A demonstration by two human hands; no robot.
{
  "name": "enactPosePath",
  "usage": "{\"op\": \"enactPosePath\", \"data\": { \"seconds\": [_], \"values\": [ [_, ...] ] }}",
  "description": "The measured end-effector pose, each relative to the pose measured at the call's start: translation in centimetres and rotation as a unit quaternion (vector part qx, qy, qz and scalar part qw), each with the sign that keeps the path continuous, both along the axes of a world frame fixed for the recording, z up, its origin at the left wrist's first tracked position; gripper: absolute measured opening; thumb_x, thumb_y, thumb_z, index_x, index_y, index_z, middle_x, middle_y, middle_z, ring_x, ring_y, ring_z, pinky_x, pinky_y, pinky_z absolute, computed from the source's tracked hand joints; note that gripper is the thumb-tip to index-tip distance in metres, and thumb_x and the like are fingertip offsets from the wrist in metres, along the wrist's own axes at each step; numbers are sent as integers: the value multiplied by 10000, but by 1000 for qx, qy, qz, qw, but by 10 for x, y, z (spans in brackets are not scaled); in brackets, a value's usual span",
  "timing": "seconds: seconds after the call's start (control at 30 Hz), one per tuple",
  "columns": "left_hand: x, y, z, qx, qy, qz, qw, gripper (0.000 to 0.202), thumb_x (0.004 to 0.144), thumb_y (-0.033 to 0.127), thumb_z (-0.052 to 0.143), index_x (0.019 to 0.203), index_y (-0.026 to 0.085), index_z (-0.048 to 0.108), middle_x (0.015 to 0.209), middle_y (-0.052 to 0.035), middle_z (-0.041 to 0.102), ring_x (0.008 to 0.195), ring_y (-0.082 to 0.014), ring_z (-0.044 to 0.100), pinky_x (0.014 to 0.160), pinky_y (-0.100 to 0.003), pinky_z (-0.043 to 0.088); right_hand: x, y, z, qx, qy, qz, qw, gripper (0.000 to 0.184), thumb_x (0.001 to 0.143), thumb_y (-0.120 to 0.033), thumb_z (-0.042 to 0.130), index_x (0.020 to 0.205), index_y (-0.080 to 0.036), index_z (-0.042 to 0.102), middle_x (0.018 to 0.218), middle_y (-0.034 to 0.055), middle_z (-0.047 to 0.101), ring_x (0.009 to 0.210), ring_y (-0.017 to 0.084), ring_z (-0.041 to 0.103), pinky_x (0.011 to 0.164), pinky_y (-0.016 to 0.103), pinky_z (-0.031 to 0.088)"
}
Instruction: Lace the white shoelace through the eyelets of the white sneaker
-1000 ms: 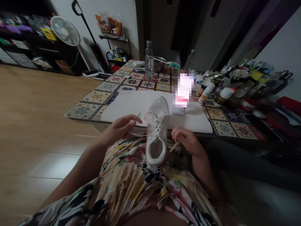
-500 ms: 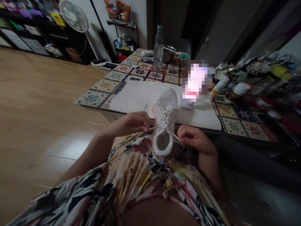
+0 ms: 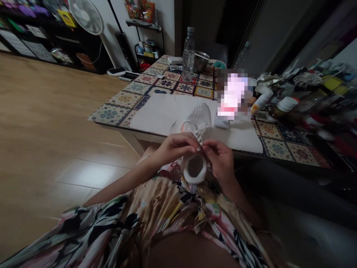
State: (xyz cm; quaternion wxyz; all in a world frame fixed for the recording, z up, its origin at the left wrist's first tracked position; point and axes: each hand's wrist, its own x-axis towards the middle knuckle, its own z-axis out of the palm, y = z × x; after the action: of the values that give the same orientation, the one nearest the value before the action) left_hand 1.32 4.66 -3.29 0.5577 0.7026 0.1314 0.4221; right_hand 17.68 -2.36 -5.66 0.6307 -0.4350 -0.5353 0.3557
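A white sneaker (image 3: 201,114) points away from me, its toe over the table's front edge and its heel opening near my lap. Above the tongue, my left hand (image 3: 181,147) and my right hand (image 3: 220,159) meet, fingertips nearly touching. Both are closed in a pinch on the white shoelace (image 3: 198,149), of which only a little shows between the fingers. My hands cover the upper eyelets and part of the lacing. Below them the padded collar (image 3: 194,179) stays visible.
Under the toe lies a white sheet (image 3: 156,111) on a table with a patterned tile cover (image 3: 111,109). A blurred-out bright object (image 3: 233,96) stands right of the shoe. Behind are a plastic bottle (image 3: 189,56) and a metal bowl (image 3: 201,61); a white-capped jar (image 3: 286,106) and clutter sit rightward.
My hands were apart, each pulling a lace end out to its own side. Now they have come together over the tongue, still pinching the lace. The shoe stays in place.
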Motion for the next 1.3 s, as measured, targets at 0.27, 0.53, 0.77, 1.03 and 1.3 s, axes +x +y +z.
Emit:
{"op": "enactPosePath", "data": {
  "seconds": [0.27, 0.53, 0.77, 1.03, 1.3],
  "values": [
    [4, -3, -9, -99, -60, 8, 993, 235, 684, 342, 863, 768, 167, 730, 742, -4, 653, 692, -111, 631, 688, -231, 536, -1, -7, 12, 101, -166, -43, 980, 124, 901, -241, 661, 986, -286, 740, 910, 8, 682, 833, 151, 650, 755, 296, 552],
    [8, -8, -15, -184, -53, 13, 981, 266, 641, 294, 882, 767, 156, 693, 704, 1, 694, 637, -103, 632, 644, -224, 539, -14, -15, 15, 88, -153, -100, 979, 41, 861, -278, 716, 872, -248, 741, 849, 6, 722, 769, 149, 674, 729, 288, 558],
    [16, -10, -20, -142, -119, -49, 981, 174, 718, 210, 825, 744, 166, 659, 749, -2, 702, 727, -107, 671, 720, -223, 554, -20, -8, 16, -15, -20, -178, 984, 240, 797, -441, 745, 793, -209, 685, 682, -33, 660, 542, 106, 599, 530, 233, 524],
    [16, -2, -23, -95, -126, -30, 987, 122, 733, 178, 793, 711, 167, 674, 746, -9, 697, 726, -116, 655, 721, -243, 551, -11, -21, 27, 24, -214, -138, 967, 108, 874, -291, 662, 964, -246, 702, 920, 27, 691, 853, 172, 664, 762, 311, 559],
    [5, -2, -23, -50, -83, 5, 995, 62, 738, 183, 781, 739, 166, 721, 766, -31, 732, 750, -135, 676, 723, -247, 550, -6, -25, 17, 87, -307, -148, 936, 45, 887, -237, 651, 869, -240, 692, 897, 40, 627, 874, 189, 614, 783, 329, 525]
  ]
}}
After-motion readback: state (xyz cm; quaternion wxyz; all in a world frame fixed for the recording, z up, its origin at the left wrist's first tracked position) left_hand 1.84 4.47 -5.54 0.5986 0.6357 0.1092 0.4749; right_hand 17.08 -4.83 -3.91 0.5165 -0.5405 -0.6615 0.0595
